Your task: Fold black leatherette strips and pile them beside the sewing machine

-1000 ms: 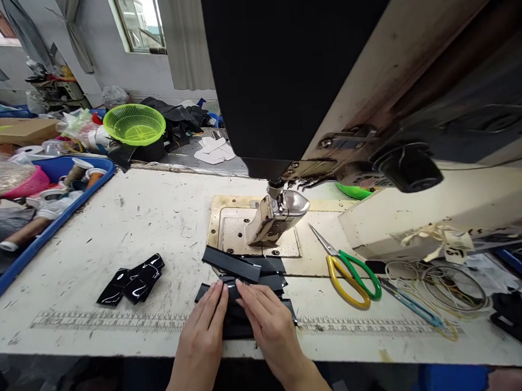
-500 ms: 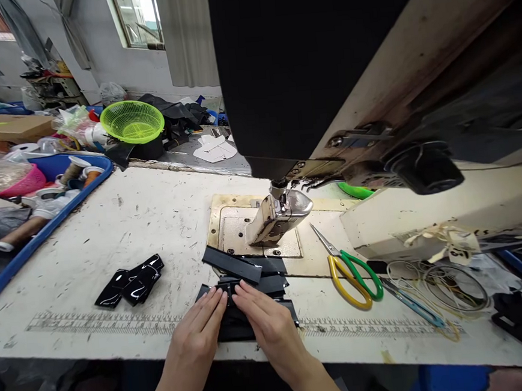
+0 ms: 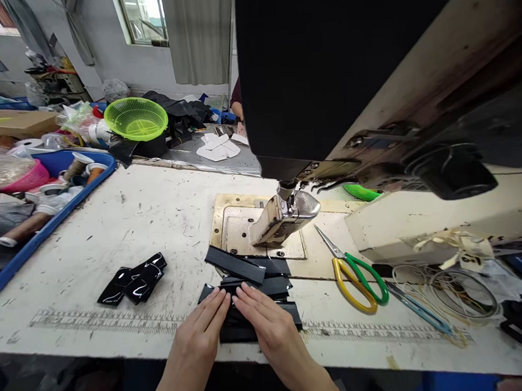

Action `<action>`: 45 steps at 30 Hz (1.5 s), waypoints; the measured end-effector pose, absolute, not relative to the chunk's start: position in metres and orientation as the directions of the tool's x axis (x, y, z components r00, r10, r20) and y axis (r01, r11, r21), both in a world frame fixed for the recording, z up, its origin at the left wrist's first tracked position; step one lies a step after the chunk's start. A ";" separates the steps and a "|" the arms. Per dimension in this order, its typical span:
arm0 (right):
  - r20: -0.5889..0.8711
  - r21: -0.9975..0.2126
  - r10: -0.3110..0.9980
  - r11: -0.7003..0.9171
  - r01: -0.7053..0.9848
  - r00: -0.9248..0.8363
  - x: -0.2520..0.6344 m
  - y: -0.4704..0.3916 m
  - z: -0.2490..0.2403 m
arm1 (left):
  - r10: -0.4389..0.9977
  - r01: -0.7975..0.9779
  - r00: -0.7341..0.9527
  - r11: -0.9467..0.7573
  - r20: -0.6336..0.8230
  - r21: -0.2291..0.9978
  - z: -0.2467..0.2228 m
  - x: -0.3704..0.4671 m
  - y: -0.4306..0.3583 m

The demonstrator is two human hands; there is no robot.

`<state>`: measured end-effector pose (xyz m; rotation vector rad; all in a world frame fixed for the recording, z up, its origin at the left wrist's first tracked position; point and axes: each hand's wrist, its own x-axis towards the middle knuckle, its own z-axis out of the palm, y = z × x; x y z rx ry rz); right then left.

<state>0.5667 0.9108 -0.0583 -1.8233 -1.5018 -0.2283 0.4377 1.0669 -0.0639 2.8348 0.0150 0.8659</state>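
Scissors [image 3: 339, 254] near, hands [image 3: 269, 326] covering strips [image 3: 236, 266], perhaps pressing

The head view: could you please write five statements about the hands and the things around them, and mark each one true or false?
1. The left hand and the right hand both touch the dark strips. True.
2. The scissors have two red handles. False: the scissors have one yellow handle and one green.
3. The glossy black pieces lie left of the hands. True.
4. The mesh basket is pink and close to the scissors. False: the mesh basket is yellow-green, far back on the left.
5. The blue-handled tool lies right of the scissors. True.
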 end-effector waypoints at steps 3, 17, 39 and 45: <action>0.565 -0.421 0.774 -0.028 0.907 0.286 0.567 0.911 -0.058 | 0.062 -0.040 0.835 -0.984 0.546 0.172 -0.063 0.437 1.067; 0.491 -0.355 0.831 -0.085 0.931 0.263 0.565 0.911 -0.060 | 0.045 -0.051 0.854 -0.984 0.519 0.170 -0.072 0.435 1.067; 0.498 -0.453 0.731 -0.240 0.859 0.467 0.538 0.859 -0.056 | -0.078 -0.216 0.873 -0.946 0.481 0.240 -0.050 0.438 1.100; 0.486 -0.338 0.777 -0.255 0.906 0.400 0.530 0.867 -0.071 | -0.109 -0.219 0.815 -0.967 0.569 0.127 -0.050 0.436 1.087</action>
